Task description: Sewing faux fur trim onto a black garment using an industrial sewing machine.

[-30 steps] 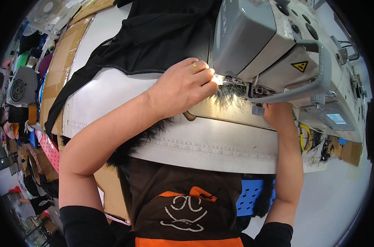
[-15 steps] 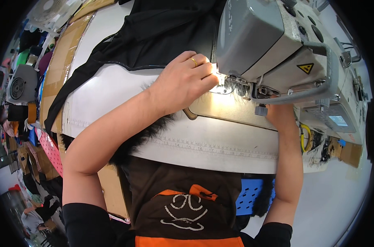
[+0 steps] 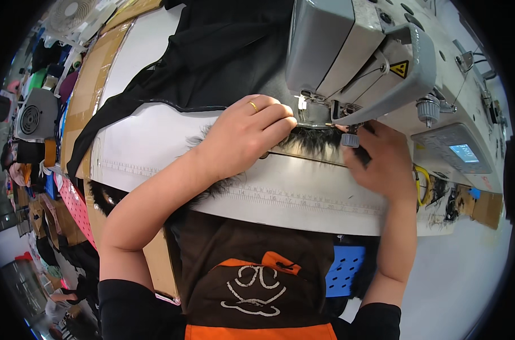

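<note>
A black garment (image 3: 223, 62) spreads over the white sewing table. Its near edge, lined with black fur trim (image 3: 317, 141), lies under the presser foot of a grey sewing machine (image 3: 320, 45). My left hand (image 3: 249, 133), a ring on one finger, is closed on the fabric edge just left of the foot, fingertips pressed together. To the right of the foot, my right hand (image 3: 385, 156) curls round the dark fur, partly hidden by the machine's guard and knob and slightly blurred. More fur hangs beneath my left forearm.
A printed ruler scale (image 3: 269, 195) runs along the curved front of the table (image 3: 155, 130). At right is a control panel (image 3: 464, 153) with a lit screen. Yellow cable (image 3: 422, 181) loops by my right wrist. A grey fan heater-like box (image 3: 35, 118) and piled cloth stand at left.
My right hand has come out from behind the machine's guard toward me. My left hand has moved slightly down, and the fur edge now shows plainly between both hands.
</note>
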Action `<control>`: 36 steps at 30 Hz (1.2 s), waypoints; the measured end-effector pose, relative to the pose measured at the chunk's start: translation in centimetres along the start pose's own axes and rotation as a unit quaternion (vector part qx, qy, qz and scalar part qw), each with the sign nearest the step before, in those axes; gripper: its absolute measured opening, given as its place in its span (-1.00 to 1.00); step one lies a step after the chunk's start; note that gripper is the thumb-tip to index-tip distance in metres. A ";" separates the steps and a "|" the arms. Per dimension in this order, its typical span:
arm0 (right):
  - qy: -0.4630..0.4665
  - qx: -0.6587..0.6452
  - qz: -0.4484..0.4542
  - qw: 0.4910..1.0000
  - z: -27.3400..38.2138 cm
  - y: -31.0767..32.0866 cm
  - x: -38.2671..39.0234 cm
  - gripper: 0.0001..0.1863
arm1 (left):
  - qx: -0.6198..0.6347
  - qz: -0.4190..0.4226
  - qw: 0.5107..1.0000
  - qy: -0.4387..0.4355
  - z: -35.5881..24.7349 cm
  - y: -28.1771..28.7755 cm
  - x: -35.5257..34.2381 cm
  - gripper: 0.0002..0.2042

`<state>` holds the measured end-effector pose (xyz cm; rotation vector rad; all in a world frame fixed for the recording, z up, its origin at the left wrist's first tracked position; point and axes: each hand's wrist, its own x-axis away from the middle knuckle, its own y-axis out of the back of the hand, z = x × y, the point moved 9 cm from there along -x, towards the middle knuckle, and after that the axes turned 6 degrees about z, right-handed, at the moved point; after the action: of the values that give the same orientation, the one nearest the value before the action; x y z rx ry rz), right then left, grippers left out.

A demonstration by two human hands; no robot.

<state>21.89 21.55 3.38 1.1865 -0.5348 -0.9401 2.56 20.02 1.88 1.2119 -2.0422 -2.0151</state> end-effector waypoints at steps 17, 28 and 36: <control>0.056 0.007 0.056 0.997 -1.9 -6.0 -1.6 -0.56 | 0.045 0.053 0.995 0.067 2.2 -0.3 -0.4 -0.75; 0.048 -0.010 0.031 0.998 -2.9 -5.1 -1.3 -0.60 | 0.050 0.000 0.999 0.017 1.7 -0.2 -0.1 -0.77; 0.086 -0.006 -0.037 0.996 -1.7 -3.1 -1.5 -0.88 | 0.000 0.033 0.999 -0.005 1.8 -0.6 -0.2 -0.83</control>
<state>21.40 23.47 0.14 1.2697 -0.3484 -0.8926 2.05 21.70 1.12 1.1205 -2.0580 -1.9968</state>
